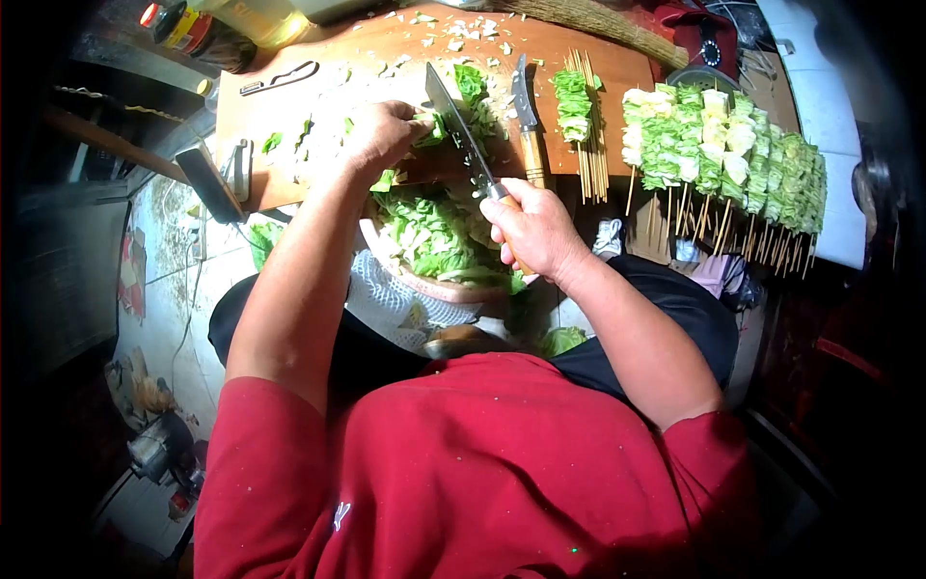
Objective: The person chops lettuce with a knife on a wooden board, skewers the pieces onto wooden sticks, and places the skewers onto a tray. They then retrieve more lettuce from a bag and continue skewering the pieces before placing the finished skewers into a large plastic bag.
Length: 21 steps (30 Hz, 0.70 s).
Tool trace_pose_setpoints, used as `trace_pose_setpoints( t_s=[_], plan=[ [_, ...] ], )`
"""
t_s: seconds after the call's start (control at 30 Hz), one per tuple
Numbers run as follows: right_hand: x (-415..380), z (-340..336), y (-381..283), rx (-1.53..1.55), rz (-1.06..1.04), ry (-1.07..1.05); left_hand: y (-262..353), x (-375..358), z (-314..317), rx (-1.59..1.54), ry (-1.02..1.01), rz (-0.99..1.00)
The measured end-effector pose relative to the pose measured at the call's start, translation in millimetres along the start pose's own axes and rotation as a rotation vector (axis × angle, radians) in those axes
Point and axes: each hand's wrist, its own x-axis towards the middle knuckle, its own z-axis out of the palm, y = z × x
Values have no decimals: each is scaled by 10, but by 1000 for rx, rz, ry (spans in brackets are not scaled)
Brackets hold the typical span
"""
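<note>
My right hand (542, 230) is wrapped round the handle of a kitchen knife (456, 118), whose long blade slants up and left over the board. My left hand (384, 137) is closed on green leaves (431, 132) close to the blade's left side. More leaves (471, 85) lie just beyond the blade. Below both hands, a bowl (446, 289) is heaped with cut leafy greens (432, 234). To the right of the held knife lies a second knife (526, 101) with a wooden handle, touched by neither hand.
Leaf scraps litter the wooden board (617, 92). Bare skewers (596, 164) lie beside a leaf-threaded skewer (571, 106). Many loaded skewers (719, 145) are stacked at the right. A peeler (280, 79) lies at the upper left, near a dark bottle (188, 31).
</note>
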Motion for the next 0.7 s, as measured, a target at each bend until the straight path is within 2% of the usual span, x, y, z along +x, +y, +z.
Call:
trace_pose_setpoints(
  t_s=[0.17,0.27,0.33,0.47,0.5,0.7],
  plan=[
    [7,-20,-8,10,6,-31,103,-29,-71,-42,52,-21],
    [1,-1,4,37,-10,13,44,62,-151,81,29,2],
    [3,-6,-20,23,-5,4,90,15,-159,-209,8,-12],
    [16,-21,-30,13,17,3,-60,86,-1,-254,-15,-43],
    [22,-31,-22,9,22,-4,48,9,-11,-84,-36,-71],
    [41,-35,-21,4,29,-24,-180,185,117,35,49,-52]
  ],
)
